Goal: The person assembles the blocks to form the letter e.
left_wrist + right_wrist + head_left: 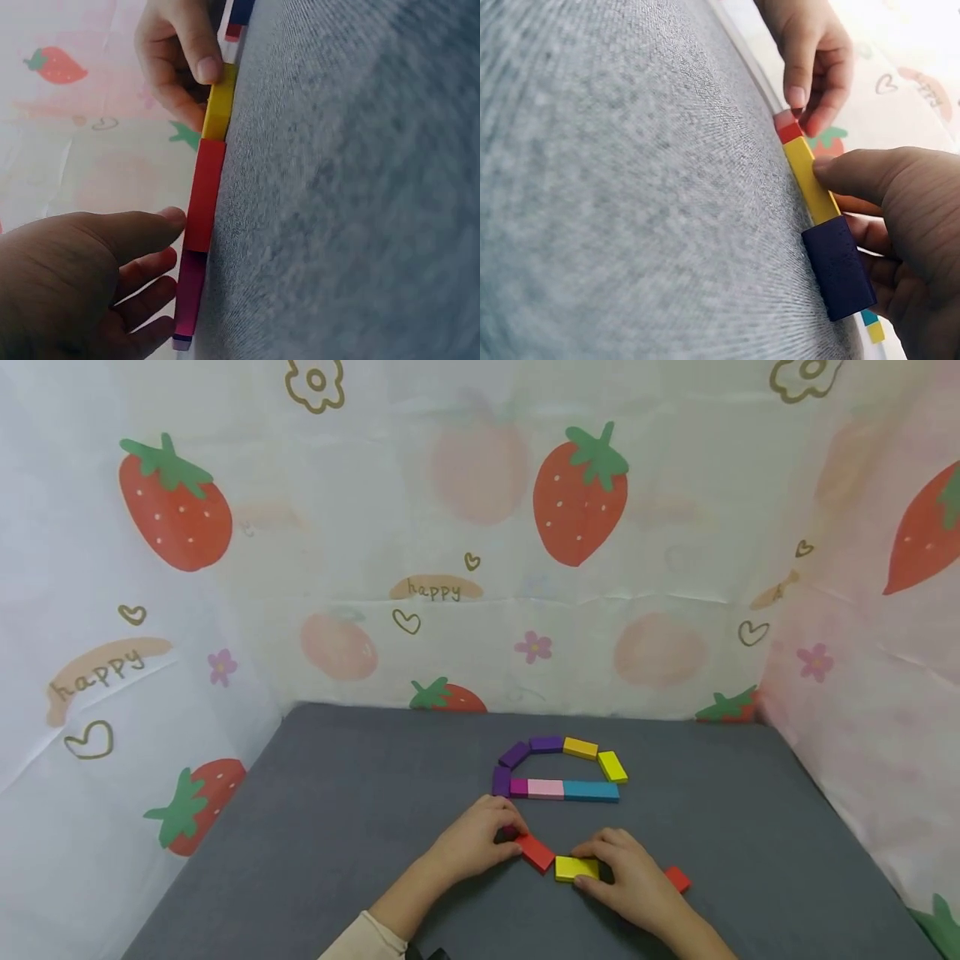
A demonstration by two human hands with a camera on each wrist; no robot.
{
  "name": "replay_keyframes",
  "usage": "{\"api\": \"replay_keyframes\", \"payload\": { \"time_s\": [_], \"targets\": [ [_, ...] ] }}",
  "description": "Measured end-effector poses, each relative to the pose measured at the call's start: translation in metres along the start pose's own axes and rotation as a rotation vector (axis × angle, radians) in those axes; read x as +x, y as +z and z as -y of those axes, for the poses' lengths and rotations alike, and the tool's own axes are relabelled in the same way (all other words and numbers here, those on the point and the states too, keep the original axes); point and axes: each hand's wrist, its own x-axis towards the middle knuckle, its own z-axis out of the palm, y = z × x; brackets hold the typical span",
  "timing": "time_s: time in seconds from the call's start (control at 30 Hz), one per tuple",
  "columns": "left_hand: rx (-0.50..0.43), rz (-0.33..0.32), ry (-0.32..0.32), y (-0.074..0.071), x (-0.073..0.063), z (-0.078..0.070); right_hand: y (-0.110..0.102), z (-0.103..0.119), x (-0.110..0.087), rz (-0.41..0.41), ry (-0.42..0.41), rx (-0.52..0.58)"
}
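In the head view, a curved row of small blocks lies in front of me on the dark grey table. My left hand [480, 839] pinches a red block [537, 853] with thumb and index finger; a magenta block [193, 292] adjoins it in the left wrist view. My right hand [626, 877] pinches a yellow block [576, 869], whose left end meets the red one. A dark purple block [838, 266] follows the yellow one in the right wrist view, mostly hidden from above by my hand. Another red block [677, 878] shows to the right of that hand.
Farther back, purple blocks [546, 744], an orange block [581, 748] and a yellow block [613, 767] form an arch. Its base holds a magenta block [519, 788], a pink block [545, 789] and a blue block [591, 792]. Strawberry-patterned cloth [480, 643] surrounds the table [360, 777].
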Motion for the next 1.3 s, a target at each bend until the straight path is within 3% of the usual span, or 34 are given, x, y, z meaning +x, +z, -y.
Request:
{"api": "replay_keyframes", "payload": {
  "time_s": [0.3, 0.6, 0.9, 1.3],
  "targets": [
    [0.058, 0.024, 0.017, -0.008, 0.004, -0.003, 0.001, -0.001, 0.004, 0.002, 0.049, 0.058],
    [0.070, 0.067, 0.088, -0.009, 0.009, -0.019, -0.010, -0.003, 0.006, -0.074, 0.047, 0.058],
    [-0.005, 0.128, 0.138, -0.004, 0.017, -0.029, -0.026, -0.008, 0.005, -0.166, 0.006, 0.037],
    [-0.048, 0.253, 0.138, 0.010, 0.031, -0.034, -0.056, -0.017, -0.006, -0.095, -0.021, -0.016]
  ]
}}
